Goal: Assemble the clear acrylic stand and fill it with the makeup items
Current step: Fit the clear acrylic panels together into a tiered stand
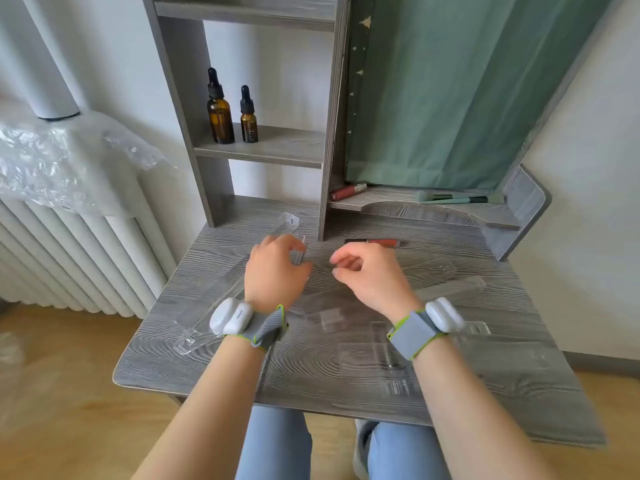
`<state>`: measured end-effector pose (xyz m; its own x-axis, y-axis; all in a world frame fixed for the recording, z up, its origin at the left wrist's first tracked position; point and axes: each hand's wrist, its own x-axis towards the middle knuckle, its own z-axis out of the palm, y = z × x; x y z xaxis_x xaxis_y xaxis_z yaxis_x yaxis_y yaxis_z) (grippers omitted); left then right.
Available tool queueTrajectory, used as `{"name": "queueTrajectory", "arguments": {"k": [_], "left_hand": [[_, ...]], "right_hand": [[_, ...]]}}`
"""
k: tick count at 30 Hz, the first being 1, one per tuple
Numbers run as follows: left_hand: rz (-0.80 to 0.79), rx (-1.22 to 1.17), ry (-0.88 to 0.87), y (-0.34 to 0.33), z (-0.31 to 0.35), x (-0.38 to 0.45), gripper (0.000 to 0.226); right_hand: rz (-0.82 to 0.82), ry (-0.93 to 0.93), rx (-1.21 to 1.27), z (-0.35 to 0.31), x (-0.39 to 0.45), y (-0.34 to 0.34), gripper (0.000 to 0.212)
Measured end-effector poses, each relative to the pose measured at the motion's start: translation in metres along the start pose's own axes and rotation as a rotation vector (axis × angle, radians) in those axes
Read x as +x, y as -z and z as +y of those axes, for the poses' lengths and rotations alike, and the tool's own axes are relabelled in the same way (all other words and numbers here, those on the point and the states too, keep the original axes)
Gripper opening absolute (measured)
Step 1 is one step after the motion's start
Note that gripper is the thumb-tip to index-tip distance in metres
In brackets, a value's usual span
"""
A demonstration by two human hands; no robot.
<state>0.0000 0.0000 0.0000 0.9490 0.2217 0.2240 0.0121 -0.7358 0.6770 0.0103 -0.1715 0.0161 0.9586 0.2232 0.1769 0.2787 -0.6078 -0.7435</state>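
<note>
Both hands hover over the middle of the grey wood-grain worktop (214, 344). The left hand (273, 271) curls its fingers around the end of a small clear acrylic piece (300, 255), thumb and fingertips pinching it. The right hand (367, 275) is loosely curled, thumb and forefinger close together; whether it holds anything cannot be told. Each wrist wears a grey band with a white sensor pod.

Around the hands the clear acrylic stand lies unassembled in flat panels: a long side panel (204, 317) runs diagonally left of the left wrist, another curved panel (450, 289) stretches right of the right hand, and slotted panels (377, 358) lie near the front edge.

Just beyond the hands a red lip gloss tube (375, 242) lies on the worktop. Farther back, a second lip gloss (347, 192) and two green makeup brushes (453, 197) rest on the low shelf, and two amber dropper bottles (232, 116) stand upright on the upper shelf.
</note>
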Motion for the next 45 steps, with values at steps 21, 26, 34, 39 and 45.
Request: {"name": "queueTrajectory", "arguments": {"k": [21, 26, 34, 39, 45], "left_hand": [[-0.183, 0.047, -0.004, 0.012, 0.009, -0.002, 0.022], [-0.169, -0.017, -0.042, 0.017, 0.007, -0.006, 0.023], [-0.181, 0.073, -0.077, 0.024, 0.002, -0.014, 0.033], [-0.194, 0.032, -0.103, 0.022, 0.006, -0.015, 0.03], [-0.183, -0.05, -0.136, 0.019, 0.011, -0.016, 0.025]], "right_hand": [[-0.275, 0.094, -0.128, 0.007, -0.004, 0.005, 0.01], [-0.21, 0.097, -0.154, 0.008, -0.005, -0.001, 0.017], [-0.304, 0.119, -0.301, 0.007, -0.008, 0.0, 0.034], [-0.235, 0.111, -0.323, 0.009, -0.011, -0.002, 0.027], [-0.198, 0.108, -0.327, 0.01, -0.013, 0.002, 0.032]]}}
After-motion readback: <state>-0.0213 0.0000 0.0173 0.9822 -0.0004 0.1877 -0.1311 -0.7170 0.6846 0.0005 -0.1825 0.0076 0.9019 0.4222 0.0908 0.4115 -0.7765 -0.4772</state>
